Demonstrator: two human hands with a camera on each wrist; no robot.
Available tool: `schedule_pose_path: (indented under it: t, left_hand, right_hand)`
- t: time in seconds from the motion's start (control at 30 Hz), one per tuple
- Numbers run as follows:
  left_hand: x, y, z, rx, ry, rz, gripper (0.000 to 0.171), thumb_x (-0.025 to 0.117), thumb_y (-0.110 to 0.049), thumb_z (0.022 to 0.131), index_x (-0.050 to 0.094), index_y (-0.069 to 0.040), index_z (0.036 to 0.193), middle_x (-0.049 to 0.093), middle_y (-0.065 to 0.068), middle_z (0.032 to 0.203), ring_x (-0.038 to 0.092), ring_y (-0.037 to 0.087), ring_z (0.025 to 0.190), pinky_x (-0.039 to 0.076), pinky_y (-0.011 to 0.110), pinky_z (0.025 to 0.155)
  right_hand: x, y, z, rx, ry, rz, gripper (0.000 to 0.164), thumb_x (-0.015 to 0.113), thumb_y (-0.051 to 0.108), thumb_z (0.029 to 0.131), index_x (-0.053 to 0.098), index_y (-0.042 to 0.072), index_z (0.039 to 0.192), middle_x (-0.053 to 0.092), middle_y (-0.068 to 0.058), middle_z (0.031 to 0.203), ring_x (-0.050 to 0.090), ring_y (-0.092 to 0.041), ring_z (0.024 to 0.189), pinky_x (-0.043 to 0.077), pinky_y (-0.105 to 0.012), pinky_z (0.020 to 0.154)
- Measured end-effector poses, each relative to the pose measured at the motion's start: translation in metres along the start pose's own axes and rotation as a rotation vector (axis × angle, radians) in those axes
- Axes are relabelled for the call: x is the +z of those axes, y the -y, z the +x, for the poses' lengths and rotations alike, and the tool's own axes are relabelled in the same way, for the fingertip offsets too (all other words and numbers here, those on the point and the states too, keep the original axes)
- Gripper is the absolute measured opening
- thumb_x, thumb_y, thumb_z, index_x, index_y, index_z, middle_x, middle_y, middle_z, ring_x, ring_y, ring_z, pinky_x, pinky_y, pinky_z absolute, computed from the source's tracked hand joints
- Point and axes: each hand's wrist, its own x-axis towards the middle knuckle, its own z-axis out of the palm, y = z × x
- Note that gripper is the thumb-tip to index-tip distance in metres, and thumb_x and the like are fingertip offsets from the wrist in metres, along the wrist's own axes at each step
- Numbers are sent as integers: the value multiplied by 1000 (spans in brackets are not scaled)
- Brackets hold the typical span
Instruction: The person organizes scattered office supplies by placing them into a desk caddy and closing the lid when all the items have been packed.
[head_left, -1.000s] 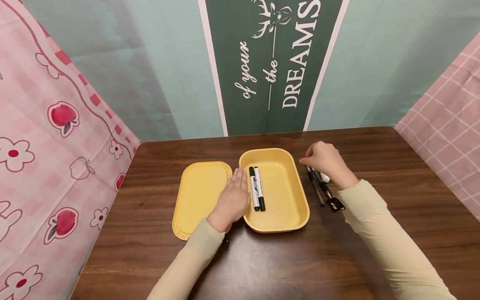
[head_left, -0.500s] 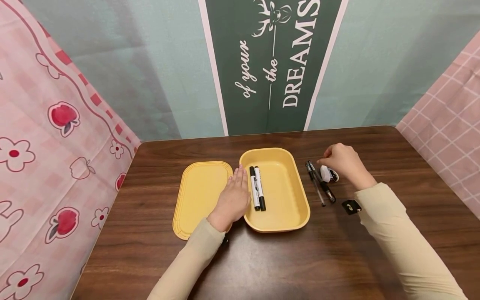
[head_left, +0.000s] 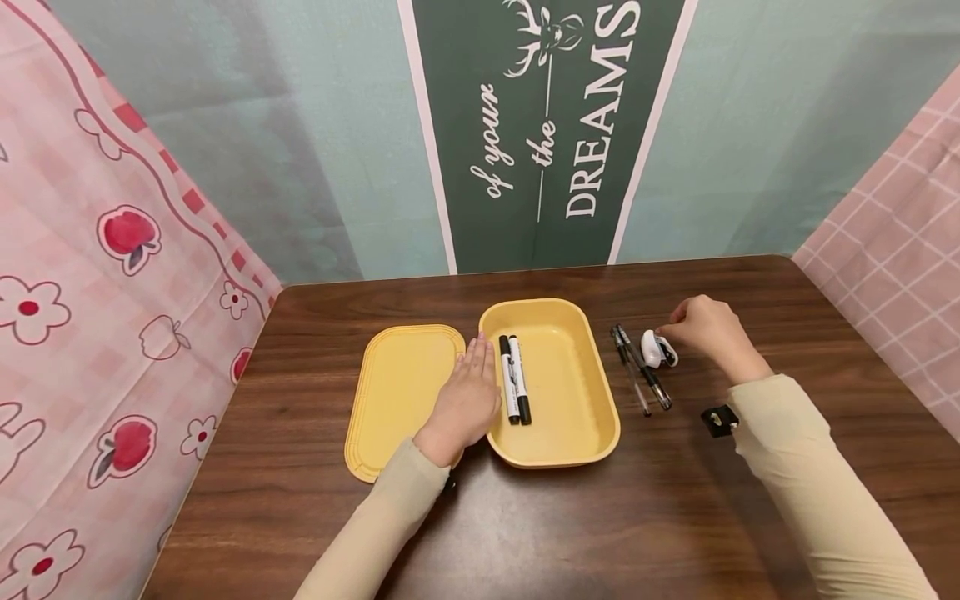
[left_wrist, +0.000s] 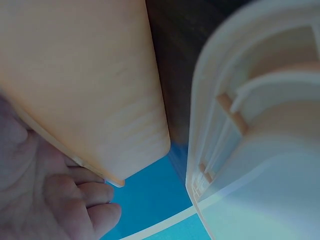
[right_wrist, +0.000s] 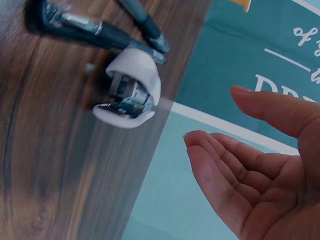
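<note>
In the head view a yellow box [head_left: 566, 400] holds two black-and-white markers [head_left: 515, 379] side by side. My left hand [head_left: 467, 398] lies along the box's left rim with straight fingers. The left wrist view shows its fingertips [left_wrist: 102, 205] at the rim. My right hand [head_left: 708, 329] hovers just right of a small white mini stapler [head_left: 651, 349] on the table, apart from it in the right wrist view. Its thumb and fingers are parted there, with nothing between them. Two dark pens [head_left: 641, 367] lie between the box and the stapler.
A yellow lid [head_left: 401, 392] lies left of the box, partly under the left forearm. The brown wooden table [head_left: 555, 533] ends at a printed cloth [head_left: 360, 167] behind. Patterned pink cloths hang at both sides. A black wrist device [head_left: 720, 421] hangs by the right sleeve.
My right hand has moved right, from over the pens to beside the mini stapler, uncovering both. My left hand, the box and the markers have stayed put.
</note>
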Motion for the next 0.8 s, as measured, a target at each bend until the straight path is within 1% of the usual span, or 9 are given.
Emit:
schedule_pose_path:
  t: [0.13,0.23,0.33,0.37,0.5,0.57,0.67,0.73,0.8]
  left_hand:
    - [0,0,0,9,-22,10,56,41,-19,99,25,15,141,16,31,150,20,37,139,24,43,111]
    - [1,0,0,11,-29,11,56,41,-18,99,25,15,141,16,31,150,21,37,139,24,43,111]
    - [1,0,1,10,-28,12,56,41,-18,99,25,15,141,16,30,150,21,37,139,24,43,111]
    - [1,0,1,9,-26,12,56,41,-18,99,25,15,141,15,30,150,20,36,139,24,43,111]
    - [0,0,1,6,-24,8,56,41,-19,99,25,15,142,15,30,150,20,37,139,24,43,111]
    - [0,0,2,4,-19,7,56,41,-19,99,24,15,142,14,30,150,20,37,139,24,43,111]
    - [0,0,2,-1,-13,0,57,41,-19,99,24,14,142,13,30,151,20,37,139,23,43,111]
    - [-1,0,3,-1,-9,1,56,40,-19,99,24,15,142,13,30,151,20,37,139,23,43,111]
    - [-1,0,3,0,-9,0,56,40,-19,100,24,15,142,14,30,150,21,37,139,23,43,111]
  right_hand:
    - [1,-7,1,1,16,-13,32,69,26,82,66,-6,84,64,-13,75,53,-24,62,44,-39,55]
    - [5,-11,3,12,43,-20,31,67,27,83,63,-2,74,53,-4,61,44,-19,55,37,-33,50]
    - [9,-14,4,20,69,-17,30,66,26,84,62,0,71,47,1,58,39,-16,53,32,-30,49]
    - [10,-15,5,22,76,-17,30,66,26,84,62,-1,71,46,1,57,39,-16,53,31,-30,49]
    - [13,-17,5,21,87,-14,30,67,26,83,65,-3,75,52,-1,60,42,-18,56,33,-30,49]
    - [16,-17,6,23,91,-13,32,67,26,83,61,0,66,47,1,55,38,-16,52,31,-29,48]
    - [20,-18,8,21,99,-7,39,68,26,83,49,10,53,35,6,49,29,-11,48,26,-27,46]
    - [22,-19,9,23,108,-3,46,69,27,83,40,16,49,27,7,48,24,-9,46,23,-26,46]
    - [24,-19,10,25,116,0,48,69,26,82,37,18,47,26,7,47,23,-8,46,23,-25,45]
